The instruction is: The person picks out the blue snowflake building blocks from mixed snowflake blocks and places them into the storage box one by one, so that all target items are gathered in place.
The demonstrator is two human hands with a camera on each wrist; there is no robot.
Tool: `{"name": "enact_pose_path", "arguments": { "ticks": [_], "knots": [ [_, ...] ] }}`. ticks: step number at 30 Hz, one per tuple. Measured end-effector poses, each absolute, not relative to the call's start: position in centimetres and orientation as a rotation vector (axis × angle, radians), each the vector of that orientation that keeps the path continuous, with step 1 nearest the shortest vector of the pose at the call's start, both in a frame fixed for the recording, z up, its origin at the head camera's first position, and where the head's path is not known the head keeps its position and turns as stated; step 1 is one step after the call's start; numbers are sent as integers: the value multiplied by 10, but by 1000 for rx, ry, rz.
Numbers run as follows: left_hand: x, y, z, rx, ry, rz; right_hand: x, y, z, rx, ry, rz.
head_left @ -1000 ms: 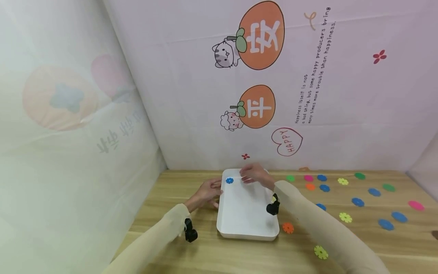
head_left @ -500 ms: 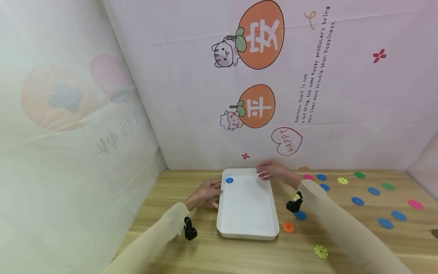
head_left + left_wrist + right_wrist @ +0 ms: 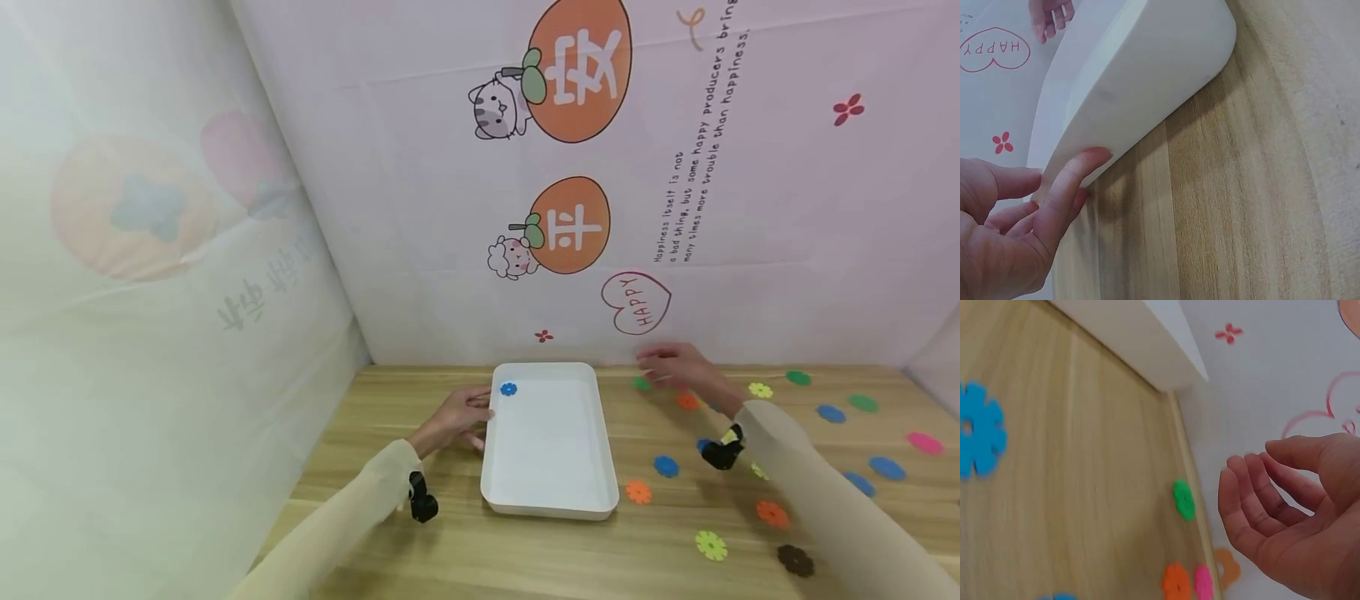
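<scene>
A white rectangular tray (image 3: pixel 551 442) lies on the wooden table, with one blue notched plastic disc (image 3: pixel 508 389) in its far left corner. At the tray's left long side, my left hand (image 3: pixel 457 417) grips the edge lightly; a fingertip meets the rim and another digit lies along the outer wall (image 3: pixel 1116 94) in the left wrist view. My right hand (image 3: pixel 678 367) is raised over the table's back edge, right of the tray, its fingers loosely curved with nothing between them. A green disc (image 3: pixel 1184 500) lies beneath and to the left of it in the right wrist view.
Several discs are scattered right of the tray, among them an orange disc (image 3: pixel 638 492), a blue disc (image 3: pixel 666 466), a yellow disc (image 3: pixel 711 545) and a brown disc (image 3: pixel 796 560). A printed white cloth (image 3: pixel 420 250) hangs behind the table.
My right hand has moved right, from above the tray's far end to above the discs beyond its right side. My left hand stays at the tray's left edge. The head view has shifted slightly.
</scene>
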State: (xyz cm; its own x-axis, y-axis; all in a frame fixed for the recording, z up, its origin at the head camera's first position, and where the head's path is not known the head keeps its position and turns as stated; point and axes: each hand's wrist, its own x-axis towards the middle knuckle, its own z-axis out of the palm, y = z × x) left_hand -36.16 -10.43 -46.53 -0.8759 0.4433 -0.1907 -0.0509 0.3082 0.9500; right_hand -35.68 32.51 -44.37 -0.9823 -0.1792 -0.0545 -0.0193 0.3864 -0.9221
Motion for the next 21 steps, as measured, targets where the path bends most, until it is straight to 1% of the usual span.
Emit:
{"name": "enact_pose_path", "arguments": {
  "ticks": [8,15,21],
  "knots": [
    [-361,-102,-465,335,2162,1597,-344,370,-439,-124,2647,-1545],
    [-360,-102,-463,301,2186,1589,-340,411,-456,-123,2898,-1287],
    [-358,-103,-462,308,2196,1578,-334,438,-470,-263,2968,-1251]
  ]
}}
